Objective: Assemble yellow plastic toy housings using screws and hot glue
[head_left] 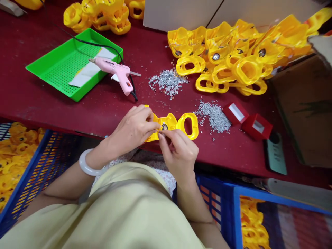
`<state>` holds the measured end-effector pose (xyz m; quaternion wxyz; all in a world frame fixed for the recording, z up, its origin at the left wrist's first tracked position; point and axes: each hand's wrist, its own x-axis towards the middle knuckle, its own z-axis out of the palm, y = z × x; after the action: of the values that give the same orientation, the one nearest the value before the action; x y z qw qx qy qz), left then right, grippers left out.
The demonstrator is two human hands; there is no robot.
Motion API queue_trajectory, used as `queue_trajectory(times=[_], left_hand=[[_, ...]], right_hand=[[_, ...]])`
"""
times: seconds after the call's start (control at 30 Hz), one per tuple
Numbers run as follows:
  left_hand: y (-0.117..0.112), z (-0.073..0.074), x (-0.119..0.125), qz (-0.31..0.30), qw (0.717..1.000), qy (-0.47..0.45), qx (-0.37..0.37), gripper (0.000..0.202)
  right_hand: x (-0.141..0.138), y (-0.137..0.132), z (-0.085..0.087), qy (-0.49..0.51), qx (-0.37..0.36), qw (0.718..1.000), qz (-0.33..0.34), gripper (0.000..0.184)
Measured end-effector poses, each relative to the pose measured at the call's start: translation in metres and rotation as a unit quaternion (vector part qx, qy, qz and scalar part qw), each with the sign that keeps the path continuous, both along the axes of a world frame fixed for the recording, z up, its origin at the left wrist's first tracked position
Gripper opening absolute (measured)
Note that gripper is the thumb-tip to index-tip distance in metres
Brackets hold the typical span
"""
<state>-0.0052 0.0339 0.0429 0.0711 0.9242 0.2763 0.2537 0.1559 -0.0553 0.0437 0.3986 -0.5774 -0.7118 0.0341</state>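
Note:
A yellow plastic shell [169, 121] with a ring-shaped end and a small round metal piece [164, 127] inside it lies at the table's front edge. My left hand [136, 126], with a white bangle on its wrist, is closed over the shell's left part and hides much of it. My right hand [178, 148] is at the shell's near side. Its thumb and forefinger are pinched together beside the round metal piece. Whatever sits between those fingertips is too small to make out. The fingertips of both hands nearly meet there.
Beyond the shell lie a pile of small metal discs [168, 82] and a heap of short pins [215, 116]. A pink glue gun [119, 72] rests against a green tray [75, 93]. Yellow shells [220, 45], red boxes [256, 127] and a phone [276, 155] are rightward. Blue crates [54, 169] flank me.

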Motion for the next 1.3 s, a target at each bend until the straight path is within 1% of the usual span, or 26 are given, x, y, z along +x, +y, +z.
queue_trajectory(times=[0.1, 0.13, 0.2, 0.23, 0.27, 0.33, 0.4, 0.47, 0.5, 0.53, 0.57, 0.6, 0.63, 0.67, 0.7, 0.73, 0.77, 0.83, 0.87, 0.9, 0.93, 0.97, 1.03, 1.1, 1.2, 1.3], left_hand=[[0.005, -0.004, 0.002, 0.008, 1.0, -0.03, -0.003, 0.027], [0.007, -0.005, 0.001, 0.009, 0.999, -0.037, -0.01, 0.026], [0.01, -0.007, -0.001, 0.008, 0.999, -0.043, -0.032, 0.023], [0.011, -0.008, -0.003, 0.007, 0.998, -0.046, -0.042, 0.022], [0.011, -0.009, -0.004, 0.007, 0.997, -0.05, -0.051, 0.022], [0.011, -0.01, -0.006, 0.01, 0.996, -0.059, -0.059, 0.021], [0.01, -0.011, -0.007, 0.014, 0.996, -0.071, -0.058, 0.021], [0.008, -0.01, -0.007, 0.016, 0.995, -0.084, -0.054, 0.021], [0.007, -0.01, -0.007, 0.017, 0.994, -0.092, -0.054, 0.019], [0.006, -0.01, -0.007, 0.019, 0.993, -0.101, -0.057, 0.018], [0.005, -0.01, -0.007, 0.02, 0.992, -0.11, -0.062, 0.016], [0.004, -0.01, -0.008, 0.02, 0.99, -0.12, -0.068, 0.016], [0.004, -0.01, -0.009, 0.018, 0.988, -0.129, -0.077, 0.016], [0.004, -0.01, -0.01, 0.016, 0.987, -0.136, -0.088, 0.016], [0.004, -0.011, -0.011, 0.012, 0.985, -0.142, -0.098, 0.017], [0.004, -0.011, -0.012, 0.007, 0.984, -0.145, -0.108, 0.017], [0.004, -0.011, -0.013, -0.001, 0.983, -0.146, -0.116, 0.016], [0.003, -0.01, -0.015, -0.019, 0.981, -0.144, -0.128, 0.014], [0.003, -0.01, -0.016, -0.028, 0.981, -0.14, -0.134, 0.013], [0.002, -0.009, -0.017, -0.036, 0.98, -0.135, -0.141, 0.011], [0.001, -0.008, -0.017, -0.042, 0.98, -0.129, -0.145, 0.009], [0.0, -0.008, -0.017, -0.046, 0.981, -0.122, -0.146, 0.009], [-0.003, -0.009, -0.016, -0.05, 0.985, -0.106, -0.13, 0.018], [-0.006, -0.011, -0.013, -0.046, 0.989, -0.099, -0.099, 0.022], [-0.01, -0.015, -0.008, -0.031, 0.992, -0.101, -0.07, 0.019], [-0.012, -0.016, -0.004, -0.022, 0.992, -0.111, -0.052, 0.018]], right_hand=[[0.0, -0.004, 0.003, 0.061, -0.009, 0.998, -0.029, 0.009], [-0.001, -0.007, 0.002, 0.101, -0.033, 0.993, -0.045, 0.008], [-0.004, -0.016, -0.002, 0.205, -0.132, 0.969, -0.047, 0.012], [-0.007, -0.02, -0.005, 0.263, -0.2, 0.943, -0.029, 0.017], [-0.012, -0.023, -0.008, 0.323, -0.271, 0.907, -0.002, 0.021], [-0.025, -0.025, -0.015, 0.436, -0.387, 0.811, 0.052, 0.026], [-0.04, -0.021, -0.021, 0.533, -0.447, 0.714, 0.083, 0.032], [-0.054, -0.015, -0.023, 0.609, -0.464, 0.637, 0.092, 0.032], [-0.058, -0.011, -0.023, 0.638, -0.463, 0.609, 0.089, 0.03], [-0.062, -0.009, -0.022, 0.66, -0.46, 0.588, 0.083, 0.029], [-0.063, -0.008, -0.02, 0.674, -0.457, 0.575, 0.078, 0.03], [-0.063, -0.007, -0.018, 0.679, -0.453, 0.573, 0.076, 0.03], [-0.061, -0.008, -0.016, 0.676, -0.447, 0.581, 0.078, 0.029], [-0.058, -0.009, -0.013, 0.664, -0.44, 0.6, 0.081, 0.027], [-0.053, -0.01, -0.011, 0.642, -0.43, 0.629, 0.083, 0.025], [-0.048, -0.01, -0.01, 0.61, -0.414, 0.671, 0.078, 0.024], [-0.041, -0.011, -0.009, 0.568, -0.388, 0.723, 0.064, 0.023], [-0.027, -0.009, -0.007, 0.458, -0.311, 0.833, 0.019, 0.02], [-0.021, -0.007, -0.006, 0.4, -0.27, 0.876, -0.001, 0.019], [-0.014, -0.004, -0.005, 0.347, -0.234, 0.908, -0.016, 0.017], [-0.009, -0.001, -0.004, 0.304, -0.209, 0.929, -0.028, 0.016], [-0.004, 0.001, -0.003, 0.275, -0.193, 0.941, -0.036, 0.015], [0.001, 0.005, 0.0, 0.253, -0.183, 0.949, -0.047, 0.014], [0.003, 0.008, 0.003, 0.262, -0.196, 0.944, -0.042, 0.016], [0.003, 0.008, 0.005, 0.27, -0.225, 0.936, -0.026, 0.019], [0.003, 0.008, 0.003, 0.239, -0.232, 0.942, -0.03, 0.016]])
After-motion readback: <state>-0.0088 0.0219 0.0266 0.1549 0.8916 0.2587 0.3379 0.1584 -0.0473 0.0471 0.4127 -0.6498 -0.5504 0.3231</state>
